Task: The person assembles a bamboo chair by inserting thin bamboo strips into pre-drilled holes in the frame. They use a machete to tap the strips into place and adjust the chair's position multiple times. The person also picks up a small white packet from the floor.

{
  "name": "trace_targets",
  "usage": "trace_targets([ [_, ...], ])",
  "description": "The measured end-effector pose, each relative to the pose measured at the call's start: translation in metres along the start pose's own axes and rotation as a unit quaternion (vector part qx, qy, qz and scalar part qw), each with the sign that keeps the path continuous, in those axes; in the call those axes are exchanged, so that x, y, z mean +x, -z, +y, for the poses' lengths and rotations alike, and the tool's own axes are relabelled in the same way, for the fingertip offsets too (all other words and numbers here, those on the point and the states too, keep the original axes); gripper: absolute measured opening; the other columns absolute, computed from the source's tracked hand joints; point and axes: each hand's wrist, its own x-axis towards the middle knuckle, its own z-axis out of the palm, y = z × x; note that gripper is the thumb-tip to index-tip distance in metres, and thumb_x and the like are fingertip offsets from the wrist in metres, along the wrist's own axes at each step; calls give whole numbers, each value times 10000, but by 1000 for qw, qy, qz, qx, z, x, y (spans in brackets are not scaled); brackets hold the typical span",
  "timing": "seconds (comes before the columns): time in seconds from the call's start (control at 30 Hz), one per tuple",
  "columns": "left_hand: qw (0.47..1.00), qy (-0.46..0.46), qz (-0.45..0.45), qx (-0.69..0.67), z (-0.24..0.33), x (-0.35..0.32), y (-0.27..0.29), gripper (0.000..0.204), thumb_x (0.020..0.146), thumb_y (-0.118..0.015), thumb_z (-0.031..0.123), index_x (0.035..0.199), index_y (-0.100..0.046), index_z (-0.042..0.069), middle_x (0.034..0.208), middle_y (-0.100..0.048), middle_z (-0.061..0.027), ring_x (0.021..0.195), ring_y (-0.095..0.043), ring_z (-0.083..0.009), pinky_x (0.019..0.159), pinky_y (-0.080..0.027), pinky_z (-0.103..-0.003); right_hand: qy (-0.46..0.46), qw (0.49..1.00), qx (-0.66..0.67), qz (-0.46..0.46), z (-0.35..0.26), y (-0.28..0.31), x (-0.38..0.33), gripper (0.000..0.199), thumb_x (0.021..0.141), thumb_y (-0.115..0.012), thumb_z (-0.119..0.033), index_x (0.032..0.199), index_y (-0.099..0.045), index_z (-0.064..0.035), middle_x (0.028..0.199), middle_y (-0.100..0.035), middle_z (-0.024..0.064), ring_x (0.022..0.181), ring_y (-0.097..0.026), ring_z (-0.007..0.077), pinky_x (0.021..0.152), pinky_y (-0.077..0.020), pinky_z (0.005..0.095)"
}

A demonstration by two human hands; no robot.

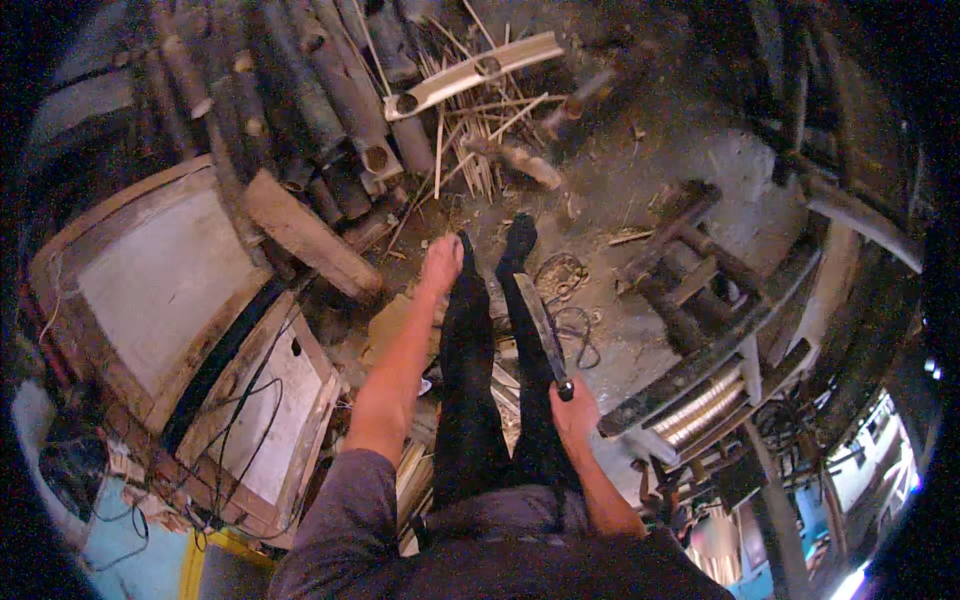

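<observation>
My right hand (575,408) is closed around the dark handle of a machete (541,322), whose long blade points forward along my right leg. My left arm reaches forward and down, so that my left hand (442,264) is beside my left foot. Its fingers are small and partly turned away, and whether they hold anything cannot be made out. Ahead of my feet lies a heap of thin bamboo strips (483,172). A split bamboo half (480,72) with visible node walls rests across the top of the heap.
Several bamboo poles (315,95) lie at the far left. A wooden plank (312,235) slants beside framed panels (165,280) on the left. To the right are a low wooden frame (695,270) and a bench-like rack (720,375). A loose cord (585,335) lies on the floor near my right foot.
</observation>
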Motion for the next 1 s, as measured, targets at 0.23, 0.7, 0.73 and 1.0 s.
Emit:
trace_targets([
  [0.23, 988, -43, -71, 128, -83, 153, -78, 223, 827, -569, 153, 1002, -521, 24, 1079, -458, -242, 959, -515, -428, 767, -466, -508, -39, 999, 20, -24, 3, 16, 43, 295, 681, -735, -250, 887, -588, -101, 790, -628, 121, 716, -609, 343, 624, -460, 448],
  [0.7, 984, -79, 115, 108, -93, 130, -72, 292, 793, -656, 189, 916, -520, -38, 975, -481, -245, 872, -479, -418, 750, -402, -478, -16, 991, 129, 22, 11, 27, 50, 269, 726, -709, -239, 912, -604, -76, 753, -614, 145, 703, -607, 334, 638, -464, 431],
  [0.73, 982, -78, 136, 102, -80, 115, -53, 289, 804, -648, 183, 931, -507, -35, 960, -486, -245, 851, -477, -417, 737, -398, -479, -21, 988, 150, 22, 12, 27, 48, 275, 734, -703, -257, 924, -605, -83, 764, -620, 147, 716, -611, 335, 645, -468, 438],
  [1.0, 977, 130, 83, 148, 22, -35, 144, 389, 904, -526, 293, 1048, -486, -66, 869, -559, -236, 789, -513, -384, 701, -405, -471, -17, 990, 125, -64, 15, 32, 26, 439, 755, -633, -407, 1032, -571, -72, 897, -657, 151, 797, -643, 352, 701, -510, 457],
])
